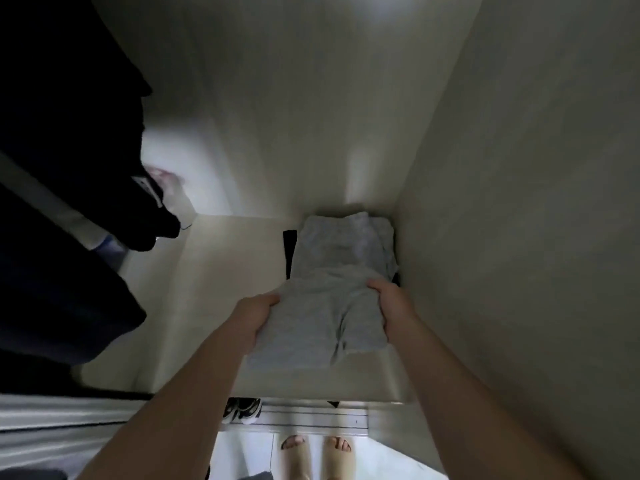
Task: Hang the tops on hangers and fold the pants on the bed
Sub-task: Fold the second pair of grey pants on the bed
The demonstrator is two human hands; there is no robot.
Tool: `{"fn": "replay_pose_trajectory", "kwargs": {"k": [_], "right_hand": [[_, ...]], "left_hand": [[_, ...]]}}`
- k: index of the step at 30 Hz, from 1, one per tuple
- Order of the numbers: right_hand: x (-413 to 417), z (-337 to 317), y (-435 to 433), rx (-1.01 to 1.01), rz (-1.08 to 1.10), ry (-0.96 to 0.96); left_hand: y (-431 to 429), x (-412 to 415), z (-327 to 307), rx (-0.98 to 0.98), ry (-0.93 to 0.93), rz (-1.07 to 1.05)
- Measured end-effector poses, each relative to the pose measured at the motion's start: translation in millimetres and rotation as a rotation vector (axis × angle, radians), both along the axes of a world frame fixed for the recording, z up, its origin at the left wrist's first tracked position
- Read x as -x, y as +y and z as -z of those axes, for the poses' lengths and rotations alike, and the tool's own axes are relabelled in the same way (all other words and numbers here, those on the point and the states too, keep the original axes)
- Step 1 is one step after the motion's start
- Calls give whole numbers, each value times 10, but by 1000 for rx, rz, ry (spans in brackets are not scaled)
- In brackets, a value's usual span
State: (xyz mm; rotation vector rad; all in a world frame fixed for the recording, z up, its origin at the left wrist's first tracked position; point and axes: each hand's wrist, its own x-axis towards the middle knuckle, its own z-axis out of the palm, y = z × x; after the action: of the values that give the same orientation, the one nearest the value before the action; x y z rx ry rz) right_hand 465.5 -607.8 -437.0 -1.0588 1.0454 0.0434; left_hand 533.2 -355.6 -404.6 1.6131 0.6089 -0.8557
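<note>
Insp. note, head view: folded grey garment (318, 320), prob. pants (type not confirmed), sits over the front half of the wardrobe shelf (225, 271), at its right end, near the right side wall (519, 202). Whether it rests on the shelf or is held just above: cannot tell. Left hand (258, 317) grips its left edge, right hand (394, 306) grips its right edge. Both thumbs lie on top with the fingers curled under the cloth, mostly hidden. The hands sit approx. opposite each other, right hand slightly further in. Key relation: the garment's long axis runs front-to-back, away from the person and roughly parallel to the side wall. Its far end points at, and meets or overlaps, the near edge of the grey stack (346, 240) at the back corner. A black item (290, 251) shows under that stack on its left. Judgement: next move is fwd along that axis, onto the stack. Risk: the loose near-right flap drags and unfolds. Dark garments (52, 237) hang well left, apart from the work.
</note>
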Motion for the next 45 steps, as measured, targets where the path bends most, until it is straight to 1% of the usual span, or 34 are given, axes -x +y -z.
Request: {"fn": "replay_pose_trajectory", "kwargs": {"k": [2,5,7,9,11,13,15,16,17,18,19,20,21,22,23,25,28,32,37,40,43,45], "right_hand": [[-153,22,-178,18,30,-3],[-306,-529,-188,105,31,-45],[-414,-666,-261,278,42,-92],[-506,-654,-344,532,23,-133],[-575,-465,-432,720,7,-82],[-610,-185,-499,815,-61,77],[-601,87,-500,830,-173,219],[-583,194,-455,864,-233,255],[-558,278,-393,934,-287,271],[-533,353,-321,1023,-332,283],[-514,437,-260,1131,-382,278],[-508,508,-221,1229,-449,276],[-513,569,-198,1294,-533,286],[-533,643,-203,1315,-626,309],[-567,709,-218,1319,-716,331],[-663,876,-275,1311,-848,372],[-848,1111,-366,1369,-930,412],[-1169,1313,-556,1434,-918,408],[-1330,1494,-696,1421,-1004,448],[-1300,1460,-667,1403,-1021,458],[-1158,1358,-554,1415,-1008,462],[-1001,1281,-438,1422,-999,490]], "left_hand": [[-156,-234,-34,44,-57,-4],[-458,-559,-131,58,-211,34],[-634,-749,-135,90,-375,63],[-772,-916,-62,89,-524,95],[-885,-1045,90,53,-605,152],[-959,-1147,329,-39,-593,254],[-983,-1198,625,-175,-453,404],[-972,-1179,733,-299,-395,503],[-967,-1146,830,-454,-398,583],[-967,-1097,896,-600,-486,629],[-975,-1044,965,-699,-655,655],[-996,-989,1007,-743,-841,676],[-1025,-962,1096,-736,-985,721],[-1062,-945,1176,-737,-1074,790],[-1112,-949,1264,-730,-1096,888],[-1211,-969,1424,-730,-1087,1026],[-1326,-1081,1645,-757,-1066,1052],[-1485,-1357,1795,-781,-1061,1044],[-1546,-1553,1912,-714,-947,1125],[-1559,-1523,1890,-704,-923,1129],[-1470,-1352,1866,-725,-980,1070],[-1351,-1162,1848,-724,-961,1049]]}}
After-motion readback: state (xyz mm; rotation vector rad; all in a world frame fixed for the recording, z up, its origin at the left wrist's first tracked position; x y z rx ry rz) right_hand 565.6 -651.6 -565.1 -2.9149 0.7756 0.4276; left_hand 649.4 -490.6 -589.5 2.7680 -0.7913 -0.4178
